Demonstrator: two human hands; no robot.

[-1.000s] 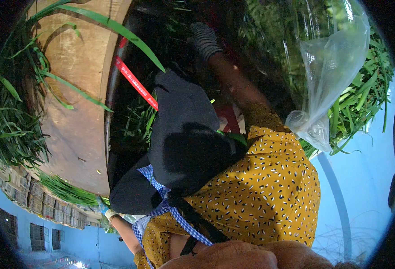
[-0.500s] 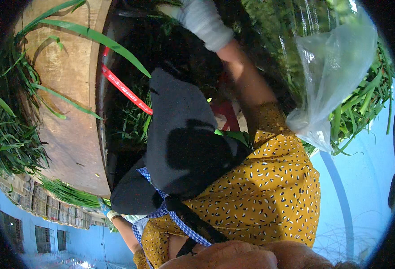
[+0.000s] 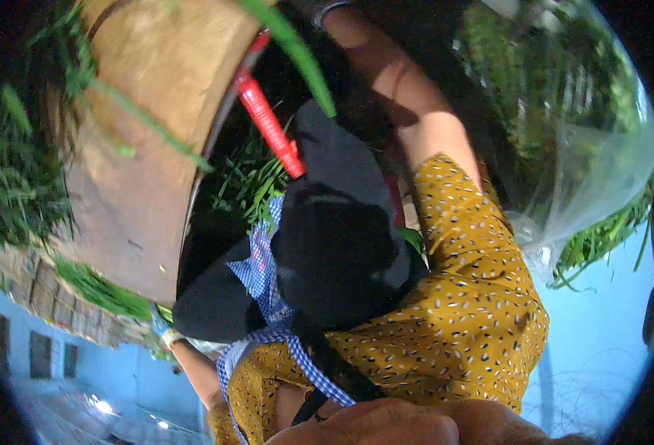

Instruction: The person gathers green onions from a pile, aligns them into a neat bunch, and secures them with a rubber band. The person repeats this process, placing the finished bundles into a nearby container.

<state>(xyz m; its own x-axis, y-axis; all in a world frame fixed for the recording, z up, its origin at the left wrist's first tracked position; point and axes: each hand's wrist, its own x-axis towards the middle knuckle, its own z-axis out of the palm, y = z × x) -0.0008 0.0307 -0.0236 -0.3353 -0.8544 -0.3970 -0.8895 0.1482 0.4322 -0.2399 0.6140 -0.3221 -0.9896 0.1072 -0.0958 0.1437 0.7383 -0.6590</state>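
My right arm reaches up to the top, where my right hand (image 3: 318, 13) lies mostly hidden in shadow and beyond the picture, its fingers unseen. Beside it are dark greens and a long green leaf (image 3: 303, 59). My left hand (image 3: 160, 320), in a blue glove with a pale cuff, is low at the left, at the end of green stalks (image 3: 101, 289) beside a wooden board (image 3: 130, 222); its fingers are too small and blurred to read. A red printed strap (image 3: 264, 111) runs from the board's edge toward my dark-clad leg (image 3: 334, 252).
Leaves (image 3: 19, 200) hang over the board's left side. At the right, a clear plastic bag (image 3: 579, 178) and bulging wrapped greens (image 3: 534, 81) lie beside loose leaves (image 3: 601, 245). Stacked crates or bundles (image 3: 67, 297) line the back left, before blue walls (image 3: 127, 371) and a blue surface.
My right arm has swung into sunlight and the hand has gone further up, nearly out of view. The board, strap and bag appear shifted rightward as the view moves and blurs.
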